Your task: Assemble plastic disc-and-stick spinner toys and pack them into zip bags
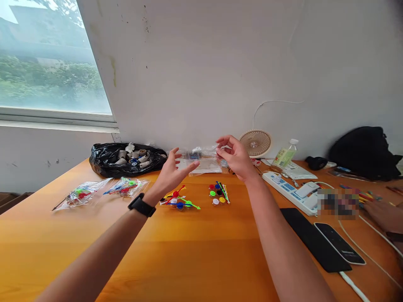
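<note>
Two hands I steer meet above the wooden table [195, 251]: my right hand [234, 157] pinches the edge of a clear plastic bag [203, 161] between thumb and fingers, held in the air near the wall. My left hand [170, 172] is spread open, fingers touching the bag's underside. Below lie coloured sticks and discs [218, 193] and an assembled stick figure [179, 201].
</note>
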Motion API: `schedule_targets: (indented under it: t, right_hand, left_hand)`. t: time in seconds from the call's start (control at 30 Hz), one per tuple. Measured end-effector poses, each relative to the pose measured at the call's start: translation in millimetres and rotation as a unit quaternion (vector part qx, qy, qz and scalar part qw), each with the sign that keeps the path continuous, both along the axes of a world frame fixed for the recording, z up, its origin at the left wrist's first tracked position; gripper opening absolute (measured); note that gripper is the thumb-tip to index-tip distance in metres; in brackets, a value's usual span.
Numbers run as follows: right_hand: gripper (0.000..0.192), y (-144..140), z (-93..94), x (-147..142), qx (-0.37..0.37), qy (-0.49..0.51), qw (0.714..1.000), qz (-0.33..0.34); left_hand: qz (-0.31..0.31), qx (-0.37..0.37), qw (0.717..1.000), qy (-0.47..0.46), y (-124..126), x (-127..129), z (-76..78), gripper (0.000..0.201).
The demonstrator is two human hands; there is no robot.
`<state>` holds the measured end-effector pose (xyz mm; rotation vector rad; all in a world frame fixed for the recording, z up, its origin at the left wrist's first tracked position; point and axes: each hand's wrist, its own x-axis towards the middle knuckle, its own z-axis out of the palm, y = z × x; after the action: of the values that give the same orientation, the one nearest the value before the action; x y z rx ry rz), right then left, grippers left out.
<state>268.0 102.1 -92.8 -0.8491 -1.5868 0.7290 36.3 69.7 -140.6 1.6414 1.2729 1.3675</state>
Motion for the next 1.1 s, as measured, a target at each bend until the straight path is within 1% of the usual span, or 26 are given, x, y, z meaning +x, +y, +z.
schedule_targets:
  t: [0.03,0.07,0.13,0.2,0.23,0.27,0.33,0.43,0.47,0.5,0.57,0.63,0.7,0.77,0.83,0.9,0.97,1.03,1.07,1.1]
  right_hand:
    - [0.031,-3,2.1,-3,-0.003,0.037,0.999,0.009]
    - [0.041,-5,3.4,-5,-0.009,0.07,0.997,0.015]
    - [0.064,-9,4.6,-9,-0.051,0.108,0.992,0.037]
    - [0.085,-11,4.7,-8,-0.122,0.102,0.984,0.077]
    - [0.091,-11,4.7,-6,-0.152,0.09,0.98,0.093]
    - [0.092,-11,4.7,-4,-0.169,0.08,0.977,0.102]
    - [0.085,-10,4.8,-1,-0.161,0.077,0.98,0.088]
    - [0.073,-7,4.7,1,-0.104,0.107,0.988,0.037]
    - [0.071,-6,4.2,1,-0.098,0.119,0.988,0.028]
    - [0.07,-6,3.5,0,-0.107,0.124,0.986,0.029]
    - [0.067,-5,1.1,-1,-0.155,0.104,0.98,0.063]
    - [0.058,-5,-2.0,-1,-0.196,0.055,0.973,0.112]
    - [0.045,-4,-4.1,1,-0.194,0.013,0.972,0.134]
    - [0.038,-4,-4.1,5,-0.18,-0.015,0.974,0.136]
    - [0.036,-5,-1.9,10,-0.181,-0.054,0.971,0.147]
    - [0.034,-9,1.6,15,-0.188,-0.119,0.959,0.178]
    - [0.033,-13,4.8,21,-0.195,-0.193,0.935,0.225]
    - [0.036,-16,6.6,28,-0.2,-0.232,0.915,0.261]
    - [0.038,-16,7.0,31,-0.199,-0.23,0.916,0.262]
    - [0.041,-16,7.1,34,-0.192,-0.215,0.925,0.245]
  left_hand:
    - [-0.039,-0.027,0.998,-0.031,8,5,9.2,0.096]
    - [-0.078,-0.039,0.994,-0.062,15,10,16.9,0.095]
    - [-0.145,-0.033,0.982,-0.117,27,14,26.6,0.079]
    - [-0.182,-0.021,0.973,-0.14,34,11,28.8,0.063]
    - [-0.188,-0.018,0.972,-0.141,37,7,28.0,0.057]
    - [-0.185,-0.016,0.973,-0.137,38,2,26.7,0.053]
    - [-0.174,-0.016,0.977,-0.125,41,-10,24.2,0.048]
    - [-0.181,-0.032,0.977,-0.109,44,-23,23.7,0.045]
    - [-0.186,-0.033,0.975,-0.114,44,-26,24.3,0.043]
    - [-0.19,-0.031,0.973,-0.125,45,-28,25.1,0.041]
    - [-0.189,-0.017,0.969,-0.157,46,-29,26.7,0.037]
    - [-0.185,-0.01,0.968,-0.169,46,-30,28.2,0.036]
    - [-0.183,-0.014,0.97,-0.157,47,-33,29.7,0.039]
    - [-0.189,-0.022,0.972,-0.135,46,-38,31.8,0.044]
    - [-0.203,-0.032,0.972,-0.118,44,-42,34.4,0.048]
    - [-0.216,-0.036,0.97,-0.108,42,-45,37.0,0.049]
    - [-0.225,-0.034,0.968,-0.108,39,-46,39.5,0.047]
    - [-0.242,-0.035,0.964,-0.106,36,-46,41.9,0.041]
    - [-0.252,-0.039,0.962,-0.098,35,-46,43.1,0.037]
    - [-0.258,-0.044,0.961,-0.086,34,-45,44.3,0.036]
